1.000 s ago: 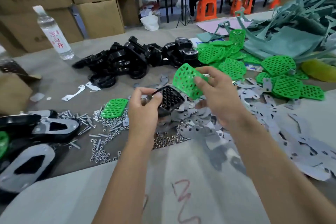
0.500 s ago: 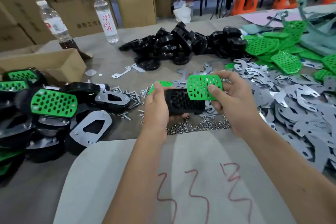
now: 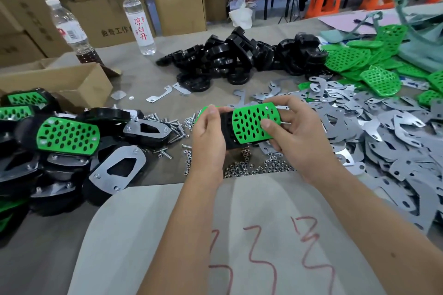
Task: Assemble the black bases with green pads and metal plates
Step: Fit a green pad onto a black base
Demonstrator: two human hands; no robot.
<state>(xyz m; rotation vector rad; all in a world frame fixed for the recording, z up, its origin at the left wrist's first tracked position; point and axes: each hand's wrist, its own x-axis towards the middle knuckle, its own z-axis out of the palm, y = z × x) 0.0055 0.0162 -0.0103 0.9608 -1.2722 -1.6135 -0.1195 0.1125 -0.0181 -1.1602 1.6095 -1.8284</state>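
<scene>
Green pad (image 3: 255,122) sits half-seated on the black base (image 3: 226,130); left hand (image 3: 207,137) grips the base, right hand (image 3: 291,135) pinches the pad: align holes, then press flat.

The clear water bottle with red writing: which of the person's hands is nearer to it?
Left. The left hand lies nearer the bottle, which stands far back; the right hand is farther off to the right.

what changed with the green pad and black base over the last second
The right hand brought the green pad down from a raised tilt and laid it flat over the black base, thumb pressing on top. The left hand kept its grip on the base.
</scene>
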